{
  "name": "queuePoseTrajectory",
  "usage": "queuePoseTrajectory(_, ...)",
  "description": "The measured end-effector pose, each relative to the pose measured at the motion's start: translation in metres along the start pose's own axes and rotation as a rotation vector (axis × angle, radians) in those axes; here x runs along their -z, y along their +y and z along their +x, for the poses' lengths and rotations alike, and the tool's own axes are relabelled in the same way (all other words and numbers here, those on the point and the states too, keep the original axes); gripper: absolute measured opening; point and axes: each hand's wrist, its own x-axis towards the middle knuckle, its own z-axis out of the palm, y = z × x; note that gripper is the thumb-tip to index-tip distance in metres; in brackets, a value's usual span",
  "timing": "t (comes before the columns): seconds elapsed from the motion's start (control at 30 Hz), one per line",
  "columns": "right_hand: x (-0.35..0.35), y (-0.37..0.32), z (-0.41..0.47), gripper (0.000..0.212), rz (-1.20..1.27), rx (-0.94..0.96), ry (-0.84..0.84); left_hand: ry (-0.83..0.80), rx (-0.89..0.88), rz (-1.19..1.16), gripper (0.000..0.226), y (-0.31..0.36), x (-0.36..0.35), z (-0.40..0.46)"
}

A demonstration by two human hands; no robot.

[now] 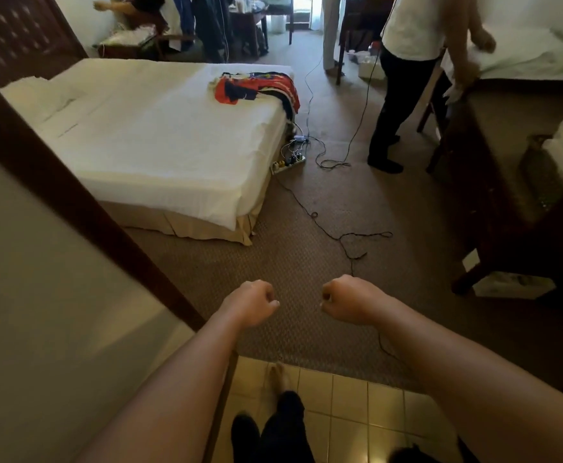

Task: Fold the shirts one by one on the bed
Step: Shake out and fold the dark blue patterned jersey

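A heap of shirts (pixel 256 86), red, navy and white, lies on the far right corner of the bed (pixel 159 135), which has a white sheet. Both my arms stretch out in front of me over the carpet, well short of the bed. My left hand (pixel 251 304) is curled into a loose fist with nothing in it. My right hand (pixel 345 300) is fisted the same way, a hand's width to its right. Neither hand touches any cloth.
A dark wooden door frame (pixel 83 208) runs diagonally at my left. Cables (pixel 346 238) and a power strip (pixel 290 162) lie on the carpet beside the bed. A person in a white top (pixel 413 61) stands at the right by a dark table (pixel 493 195). Tile floor lies under my feet.
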Motion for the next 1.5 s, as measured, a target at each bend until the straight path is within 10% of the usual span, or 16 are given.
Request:
queuePoseTrajectory(0.4,0.117,0.025,0.207,0.024,0.067,-0.050,-0.048,-0.063,0.004,0.153,0.030,-0.014,0.137,0.203)
queuePoseTrajectory(0.97,0.303,0.130,0.498,0.018,0.377,-0.022,0.014,0.043,0.066,-0.222,0.022,0.022,0.293,0.500)
queuePoseTrajectory(1.5,0.455,0.197,0.770,0.018,0.156,0.044,-0.066,-0.016,0.156,-0.352,0.021,0.006,0.428,0.752)
